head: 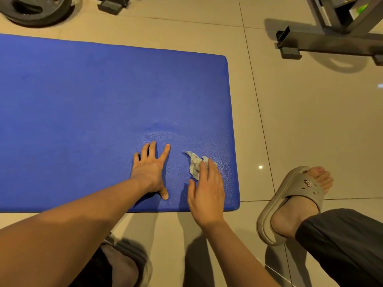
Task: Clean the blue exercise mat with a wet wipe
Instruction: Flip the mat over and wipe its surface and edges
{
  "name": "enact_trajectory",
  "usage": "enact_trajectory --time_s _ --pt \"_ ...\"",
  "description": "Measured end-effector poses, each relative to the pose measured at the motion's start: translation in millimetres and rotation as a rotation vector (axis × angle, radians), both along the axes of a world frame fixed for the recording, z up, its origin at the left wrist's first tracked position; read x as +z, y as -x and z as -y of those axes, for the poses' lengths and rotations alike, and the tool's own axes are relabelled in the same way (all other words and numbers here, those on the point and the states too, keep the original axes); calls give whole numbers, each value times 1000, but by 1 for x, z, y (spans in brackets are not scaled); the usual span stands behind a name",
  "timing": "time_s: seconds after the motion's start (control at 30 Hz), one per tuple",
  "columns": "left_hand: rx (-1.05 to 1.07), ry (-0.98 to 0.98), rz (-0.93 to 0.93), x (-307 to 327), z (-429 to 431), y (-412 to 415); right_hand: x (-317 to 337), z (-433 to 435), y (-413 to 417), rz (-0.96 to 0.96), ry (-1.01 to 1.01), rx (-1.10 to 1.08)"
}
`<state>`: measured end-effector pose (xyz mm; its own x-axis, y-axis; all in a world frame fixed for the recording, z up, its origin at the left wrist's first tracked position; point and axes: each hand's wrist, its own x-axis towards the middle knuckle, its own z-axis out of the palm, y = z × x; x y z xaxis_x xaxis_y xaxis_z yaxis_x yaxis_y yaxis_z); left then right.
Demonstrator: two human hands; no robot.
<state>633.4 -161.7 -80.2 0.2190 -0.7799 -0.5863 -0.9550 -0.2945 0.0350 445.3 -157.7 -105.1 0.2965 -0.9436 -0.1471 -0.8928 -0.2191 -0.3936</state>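
The blue exercise mat (93, 104) lies flat on the tiled floor and fills the left and middle of the view. My left hand (150, 168) rests on it palm down with fingers spread, near the mat's front edge. A crumpled pale wet wipe (193, 163) lies on the mat near its front right corner. My right hand (207, 191) presses on the wipe with straight fingers, covering its near part. The mat surface around the wipe looks damp and shiny.
My right foot in a beige slipper (290, 206) stands on the tiles right of the mat. A grey metal equipment frame (323, 41) sits at the back right. A black weight plate (36, 9) lies at the back left. Another black base (112, 5) is beyond the mat.
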Motion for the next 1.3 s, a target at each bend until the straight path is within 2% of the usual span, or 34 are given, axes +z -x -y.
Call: enact_trajectory --time_s 0.13,0.3,0.47,0.53,0.63,0.7,0.8,0.97,1.07,1.17,1.3 --pt "6 5 0 -2 0 0 -13 6 -23 -81 -43 63" --pt "4 17 -2 -5 -2 -2 -22 1 -25 -117 40 402" --pt "-1 11 -11 -4 -1 -2 -28 46 48 -201 75 206" --pt "-6 13 -11 -4 -1 -2 -25 50 51 -215 83 161" --pt "-7 18 -11 -4 -1 -2 -12 49 24 -68 2 -70" --pt "-5 17 -12 -3 -1 -2 -4 48 8 -11 -16 -145" --pt "-9 14 -10 -3 -1 -2 -3 45 0 -19 26 -31" --pt "-4 8 -17 -4 -1 -2 -20 36 -9 -179 65 300" --pt "0 9 -19 -5 -1 -3 -28 42 -8 -166 56 387" --pt "-3 4 -24 -5 -1 -4 -32 57 17 -157 69 374" --pt "2 8 -31 -4 0 -3 -30 65 42 -108 76 175"
